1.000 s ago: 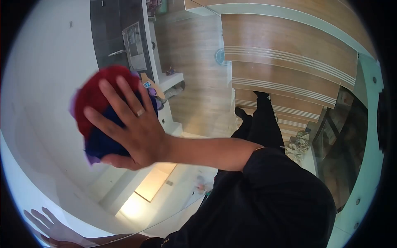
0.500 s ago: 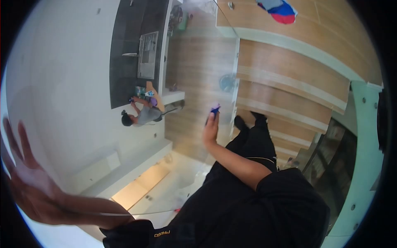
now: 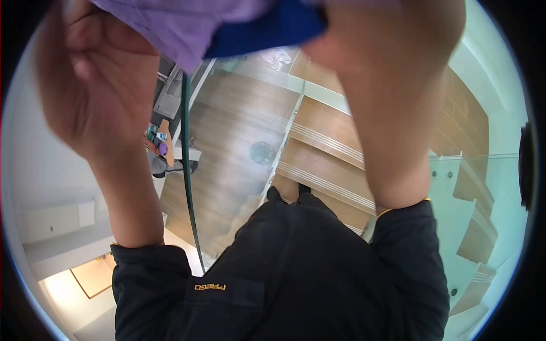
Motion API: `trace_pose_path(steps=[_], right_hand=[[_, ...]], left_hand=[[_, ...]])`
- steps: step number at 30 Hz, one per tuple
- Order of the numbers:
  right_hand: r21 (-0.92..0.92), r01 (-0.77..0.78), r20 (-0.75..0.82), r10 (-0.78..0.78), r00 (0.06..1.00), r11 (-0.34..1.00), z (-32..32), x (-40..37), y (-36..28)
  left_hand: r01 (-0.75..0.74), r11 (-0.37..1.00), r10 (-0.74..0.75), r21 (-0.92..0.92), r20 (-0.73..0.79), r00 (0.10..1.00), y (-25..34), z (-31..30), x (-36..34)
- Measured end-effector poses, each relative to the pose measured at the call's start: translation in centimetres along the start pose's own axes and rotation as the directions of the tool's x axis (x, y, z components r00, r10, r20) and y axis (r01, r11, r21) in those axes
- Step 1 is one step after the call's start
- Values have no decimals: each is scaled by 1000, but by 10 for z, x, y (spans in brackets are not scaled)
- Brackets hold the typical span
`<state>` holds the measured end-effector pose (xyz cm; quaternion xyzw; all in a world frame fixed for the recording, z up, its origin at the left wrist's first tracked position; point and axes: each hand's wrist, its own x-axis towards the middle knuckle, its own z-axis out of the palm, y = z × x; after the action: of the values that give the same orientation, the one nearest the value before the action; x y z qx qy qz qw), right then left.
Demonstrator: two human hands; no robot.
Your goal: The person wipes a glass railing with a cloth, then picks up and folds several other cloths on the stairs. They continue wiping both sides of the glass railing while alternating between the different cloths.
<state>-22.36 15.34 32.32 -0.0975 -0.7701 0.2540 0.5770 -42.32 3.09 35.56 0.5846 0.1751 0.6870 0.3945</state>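
A purple and blue cloth [image 3: 176, 28] hangs across the top of the view, very close to the camera and cut off by the frame. At its left side is my left hand [image 3: 108, 74], palm towards me, fingers curled in at the cloth. My right hand [image 3: 392, 34] is raised at the cloth's blue end; it is blurred and its fingertips are largely out of view. The cloth spans the gap between both hands.
Upright in front of me stands a glass panel, its dark green edge [image 3: 187, 159] showing. Wooden stairs [image 3: 318, 142] descend beside glass. Below left, another person [image 3: 162, 166] is at a counter, partly hidden. More glass railing [image 3: 446, 227] is at the right.
My right hand has risen with the cloth from the middle to the top. My left hand has come in from the far left, its spread fingers now curled. The view has shifted.
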Motion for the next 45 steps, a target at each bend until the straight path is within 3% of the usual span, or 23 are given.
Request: trace_pose_path(steps=[3,7,8,10,12,14,17,19,21,22,23,24,27,28,31,33,34,35,36,37,40,42,45], right_hand=[[-138,-14,339,61,939,990,-22,29,-34],[-139,-138,381,182,906,981,-59,20,-37],[-87,-215,327,232,916,973,-71,2,-25],[40,-386,206,371,906,921,-92,-62,14],[290,-617,29,637,770,732,-97,-138,45],[122,-845,16,850,526,521,-112,-233,86],[-65,-989,-26,990,136,134,-135,-394,112],[-350,-937,-16,1000,-11,-16,-159,-518,116],[-581,-814,-30,1000,6,-12,-172,-623,77],[-625,-774,-18,993,-120,-105,-185,-677,56],[-672,-716,-10,970,-243,-187,-197,-720,30],[-480,-781,-68,904,-421,-400,-203,-747,0],[48,-582,-164,569,-806,-812,-193,-685,-70],[70,-611,-197,589,-783,-789,-199,-705,-86],[126,-645,-264,602,-754,-753,-209,-756,-125],[176,-628,-280,573,-770,-758,-203,-740,-131],[190,-628,-261,578,-773,-755,-200,-744,-129],[200,-626,-238,583,-777,-754,-199,-751,-128],[214,-620,-216,583,-783,-754,-195,-756,-131],[217,-625,-189,595,-781,-750,-189,-750,-128],[200,-703,-212,670,-711,-683,-169,-729,-120],[155,-738,-185,715,-674,-656,-164,-725,-110],[38,-787,-179,771,-611,-615,-168,-725,-102]], left_hand=[[-70,649,458,757,-317,830,21,-6,-23],[169,858,266,485,-701,662,80,-18,-91],[277,746,327,605,-696,640,79,-30,-121],[567,633,-1,527,-732,681,83,-64,-213],[911,209,-440,354,-798,411,64,-55,-276],[976,139,-642,168,-735,218,39,-34,-324],[843,536,-623,-48,-696,357,21,-28,-377],[583,760,-624,-288,-574,530,2,10,-280],[579,799,-331,163,-684,650,-17,13,-229],[587,356,24,727,-635,772,-40,15,-196],[425,517,166,743,-574,801,-62,11,-154],[215,119,240,969,-238,941,-65,2,-126],[-292,-543,102,787,407,908,-84,-24,-65],[-380,-650,36,658,527,849,-88,-28,-57],[134,86,49,987,-138,989,-112,-51,-162],[664,212,-413,717,-550,726,-113,-99,-308],[828,107,-688,550,-560,461,-104,-99,-383],[956,88,-873,-281,-483,-61,-113,-70,-433],[887,-139,-865,-440,-382,-325,-95,-34,-405],[758,-120,-903,-641,-247,-351,-87,-31,-428],[937,10,-923,-350,-364,-126,-108,-40,-383],[931,333,-865,-149,-440,239,-134,-54,-315],[562,768,-358,307,-523,774,-116,-6,-138]])
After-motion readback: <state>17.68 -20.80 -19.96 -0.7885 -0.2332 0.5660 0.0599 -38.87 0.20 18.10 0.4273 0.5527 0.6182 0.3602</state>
